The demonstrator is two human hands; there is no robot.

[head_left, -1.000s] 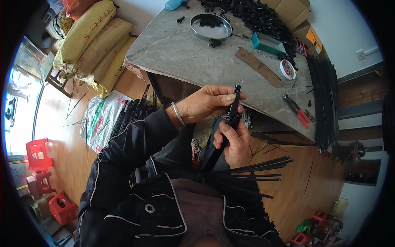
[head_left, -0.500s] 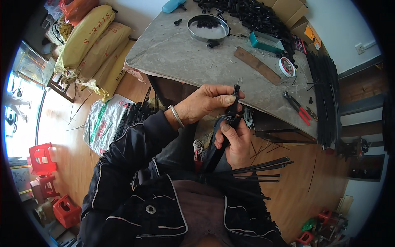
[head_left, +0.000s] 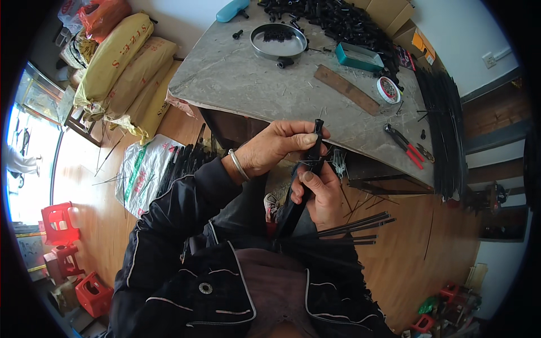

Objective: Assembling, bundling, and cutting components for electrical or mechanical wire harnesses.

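Observation:
My left hand (head_left: 276, 142), with a metal bracelet at its wrist, pinches a small black tubular fitting (head_left: 318, 128) between thumb and fingers. Just below, my right hand (head_left: 322, 194) is closed around a long black piece (head_left: 294, 209) that slants down toward my lap. The two black parts meet or overlap between my hands; the exact joint is hidden by fingers. Thin metal pins cross there beside the right thumb. Several thin black rods (head_left: 355, 228) stick out to the right over my lap, below the right hand.
Ahead stands a grey table (head_left: 236, 84) bearing a round tray (head_left: 279, 42), a heap of black fittings (head_left: 338, 22), a teal box (head_left: 359, 57), a rusty metal bar (head_left: 346, 90) and red-handled pincers (head_left: 404, 146). Yellow sacks (head_left: 115, 67) and red stools (head_left: 59, 224) are at left.
The whole view has shifted slightly. Both hands keep the same grips on the black pieces, which appear a little farther left and lower in the picture.

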